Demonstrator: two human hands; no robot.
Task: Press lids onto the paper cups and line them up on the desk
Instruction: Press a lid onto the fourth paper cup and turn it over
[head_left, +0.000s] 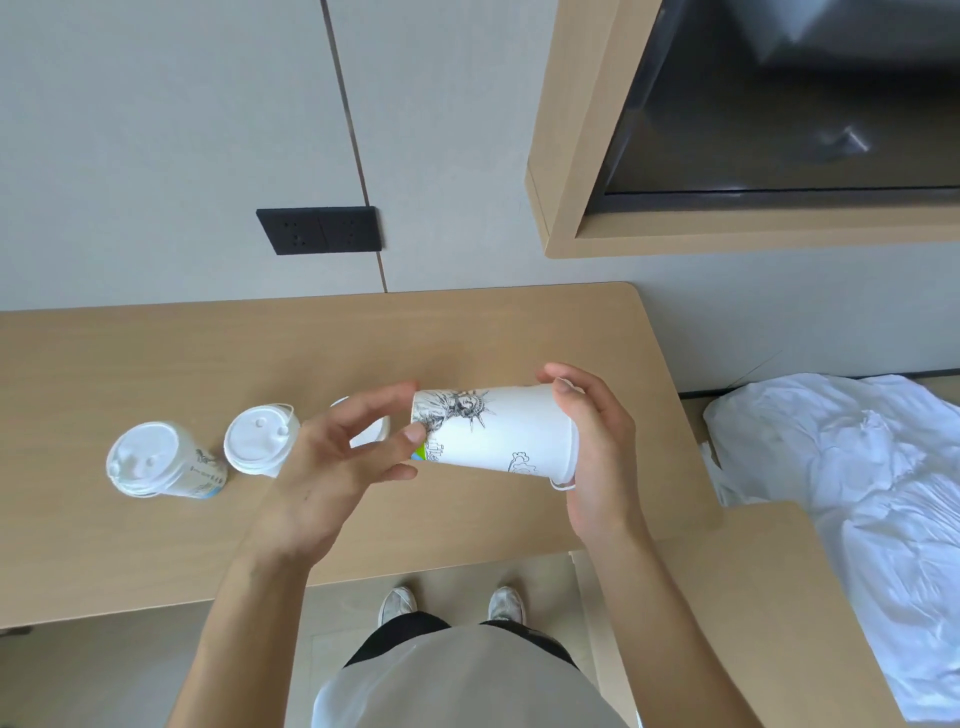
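A white paper cup (498, 431) printed with a Statue of Liberty drawing lies sideways in the air above the desk (156, 358). My right hand (597, 447) covers its wide mouth end, where a white lid (569, 467) sits under my palm. My left hand (348, 457) holds the cup's narrow base between thumb and fingers. Two lidded cups stand in a row on the left: one (161, 460) at the far left, another (260, 441) beside it. A third white cup (374, 431) shows only partly behind my left hand.
A black wall socket (319, 229) sits above the desk's back edge. A dark screen in a wooden frame (779, 130) hangs at the upper right. White bedding (857, 493) lies to the right of the desk. My feet show below the desk's front edge.
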